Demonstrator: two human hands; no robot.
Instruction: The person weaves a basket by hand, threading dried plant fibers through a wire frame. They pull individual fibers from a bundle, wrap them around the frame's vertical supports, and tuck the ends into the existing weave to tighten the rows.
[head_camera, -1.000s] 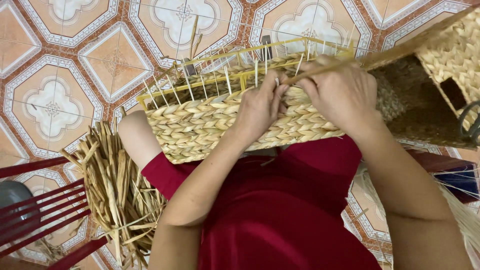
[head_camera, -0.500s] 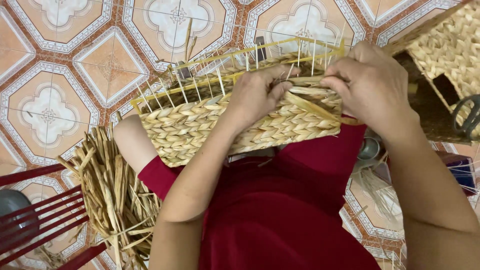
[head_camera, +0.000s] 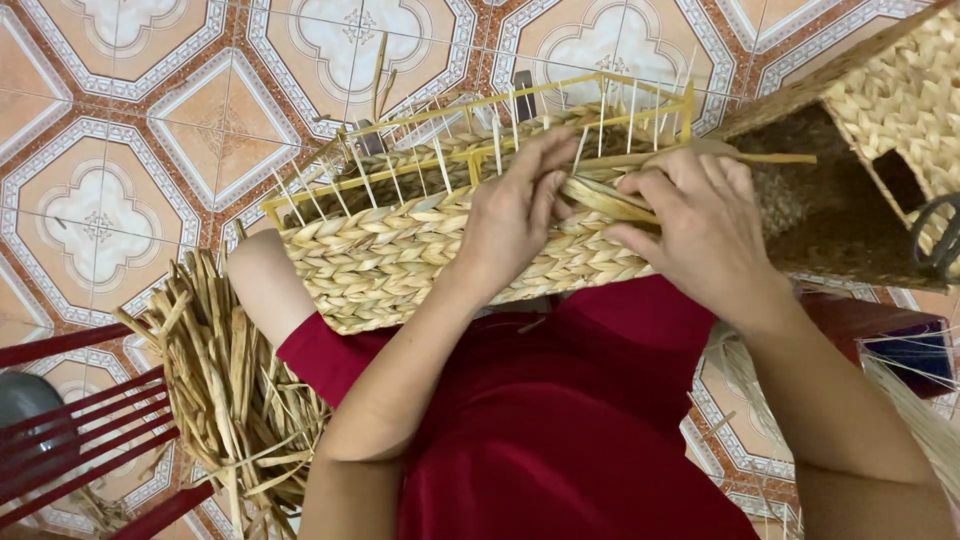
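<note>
A half-woven straw basket (head_camera: 400, 255) on a yellow wire frame (head_camera: 470, 115) rests on my lap over a red garment. My left hand (head_camera: 515, 215) presses on the woven wall near the top row, fingers spread over the braid. My right hand (head_camera: 700, 225) pinches a flat straw strand (head_camera: 610, 198) at the upper edge, right beside the left fingers. White upright spokes stick out above the weave.
A loose bundle of dried straw (head_camera: 225, 370) lies on the tiled floor at my left. A red metal chair frame (head_camera: 70, 430) stands at the lower left. A finished woven basket (head_camera: 890, 120) sits at the upper right.
Both hands stay on the basket's top edge. The right hand has slid left along the weave with the strand, and the basket has tilted slightly.
</note>
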